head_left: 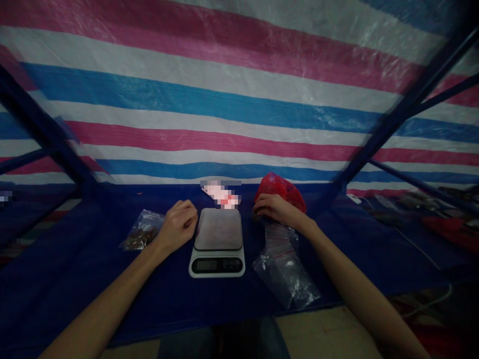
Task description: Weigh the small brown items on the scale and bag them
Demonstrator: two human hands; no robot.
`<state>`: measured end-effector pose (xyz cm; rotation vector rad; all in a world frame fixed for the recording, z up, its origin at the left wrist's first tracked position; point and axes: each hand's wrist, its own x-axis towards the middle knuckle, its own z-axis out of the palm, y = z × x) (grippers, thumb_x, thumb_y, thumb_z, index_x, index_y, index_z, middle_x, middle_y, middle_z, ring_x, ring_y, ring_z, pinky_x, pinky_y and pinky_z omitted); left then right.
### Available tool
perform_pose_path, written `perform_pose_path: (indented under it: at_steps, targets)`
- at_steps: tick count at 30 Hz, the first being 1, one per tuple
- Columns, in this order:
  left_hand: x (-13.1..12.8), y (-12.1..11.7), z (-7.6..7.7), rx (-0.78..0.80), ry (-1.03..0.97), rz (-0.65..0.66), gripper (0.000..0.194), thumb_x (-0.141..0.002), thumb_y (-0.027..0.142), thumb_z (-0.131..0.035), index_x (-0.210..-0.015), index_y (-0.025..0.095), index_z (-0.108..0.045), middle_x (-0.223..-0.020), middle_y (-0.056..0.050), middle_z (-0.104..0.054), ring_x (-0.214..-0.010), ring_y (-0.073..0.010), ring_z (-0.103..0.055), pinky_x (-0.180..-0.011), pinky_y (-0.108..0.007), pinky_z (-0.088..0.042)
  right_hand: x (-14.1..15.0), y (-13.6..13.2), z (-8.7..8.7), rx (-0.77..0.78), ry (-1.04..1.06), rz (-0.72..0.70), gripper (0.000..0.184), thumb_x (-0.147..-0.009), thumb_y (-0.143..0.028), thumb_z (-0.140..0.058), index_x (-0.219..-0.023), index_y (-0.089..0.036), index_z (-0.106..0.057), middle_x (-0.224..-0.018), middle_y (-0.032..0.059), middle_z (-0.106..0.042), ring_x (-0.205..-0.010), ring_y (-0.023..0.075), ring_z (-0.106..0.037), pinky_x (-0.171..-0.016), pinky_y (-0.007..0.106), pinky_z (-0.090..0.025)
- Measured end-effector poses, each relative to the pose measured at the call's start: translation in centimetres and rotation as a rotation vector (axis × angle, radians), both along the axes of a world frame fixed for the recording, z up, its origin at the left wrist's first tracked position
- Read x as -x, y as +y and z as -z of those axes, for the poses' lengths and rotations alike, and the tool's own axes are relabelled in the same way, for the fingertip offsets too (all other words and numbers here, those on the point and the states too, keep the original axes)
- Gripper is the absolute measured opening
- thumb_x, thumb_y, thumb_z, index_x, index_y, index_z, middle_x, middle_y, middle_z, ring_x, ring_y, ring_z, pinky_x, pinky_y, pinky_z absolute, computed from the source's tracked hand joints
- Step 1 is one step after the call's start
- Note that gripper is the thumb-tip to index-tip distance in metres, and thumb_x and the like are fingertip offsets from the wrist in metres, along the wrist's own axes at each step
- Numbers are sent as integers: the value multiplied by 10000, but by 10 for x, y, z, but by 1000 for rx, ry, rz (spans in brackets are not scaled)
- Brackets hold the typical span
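A white digital kitchen scale point(217, 244) with a grey platform stands in the middle of the blue-covered table. My left hand point(178, 227) lies curled beside its left edge, holding nothing visible. Just left of that hand is a clear zip bag point(142, 232) with brown pieces inside. My right hand point(279, 209) touches the lower edge of a crumpled red plastic bag point(280, 190). Below that hand lie clear zip bags with red seals point(284, 267). Behind the scale is a pale, blurred flat item point(220, 194).
A blue sheet point(93, 279) covers the table. Behind it hangs a pink, white and blue striped tarp point(224, 124), held by dark blue poles point(407, 104). Dark items and a white cable point(415, 252) lie on the right.
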<state>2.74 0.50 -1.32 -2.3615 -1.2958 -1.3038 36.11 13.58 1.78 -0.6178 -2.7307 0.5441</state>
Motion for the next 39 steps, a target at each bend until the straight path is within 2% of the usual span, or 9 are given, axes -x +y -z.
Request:
perform_pose_path:
  at_steps: [6, 10, 15, 22, 28, 32, 34, 39]
  targets:
    - [0, -1, 1, 4, -6, 6, 379, -847, -41, -507, -609, 203, -343, -645, 19, -489, -638, -139, -442, -630, -326, -333, 0, -3, -3, 2, 15, 9, 142, -965, -130, -657, -1014, -172, -783, -1005, 77, -712, -915, 181, -688, -837, 313, -545]
    - [1, -3, -2, 31, -10, -15, 353, -859, -13, -501, -603, 205, -397, -663, 3, -530, -653, -152, -471, -635, -333, -353, -1, -5, -5, 13, 48, 8, 164, -967, -130, -645, -1050, -185, -775, -1017, 72, -718, -915, 179, -691, -843, 317, -550]
    - [1, -5, -6, 88, -4, -56, 349, -843, 1, -487, -584, 213, -386, -662, -5, -549, -658, -158, -490, -648, -343, -375, -2, -8, -6, 15, 96, 16, 163, -978, -168, -627, -943, -190, -784, -964, 74, -745, -884, 192, -705, -810, 329, -557]
    - [4, -4, -5, 78, 2, -68, 313, -821, 16, -500, -597, 214, -407, -680, -1, -553, -668, -159, -507, -655, -333, -391, -18, -6, -12, -3, 252, 141, 119, -951, -213, -661, -943, -185, -777, -993, 86, -785, -937, 221, -725, -891, 361, -553]
    - [4, -5, -5, 79, 18, -84, 290, -842, 36, -495, -614, 215, -479, -680, -2, -547, -669, -160, -517, -649, -331, -403, -36, -4, -11, 99, 139, 162, 107, -901, -178, -688, -949, -182, -783, -1000, 72, -795, -917, 208, -732, -881, 339, -551]
    - [5, -5, -5, 65, 14, -65, 303, -813, 23, -500, -588, 212, -424, -677, 0, -557, -664, -156, -527, -647, -339, -403, -36, -7, -6, 150, 35, 152, 120, -893, -163, -697, -968, -182, -789, -968, 55, -797, -868, 193, -731, -820, 306, -548]
    - [5, -5, -5, 56, 10, -50, 304, -803, 18, -502, -583, 210, -419, -676, 2, -559, -657, -154, -528, -642, -340, -401, -34, -7, -4, 141, -20, 148, 122, -889, -145, -703, -965, -177, -793, -935, 54, -799, -838, 193, -734, -788, 295, -541]
    - [5, -5, -5, 70, 14, -61, 274, -800, 19, -498, -607, 213, -515, -678, 3, -560, -642, -157, -517, -641, -348, -397, -31, -8, -3, 77, -80, 139, 134, -911, -130, -689, -974, -176, -798, -938, 61, -804, -851, 205, -740, -789, 303, -524]
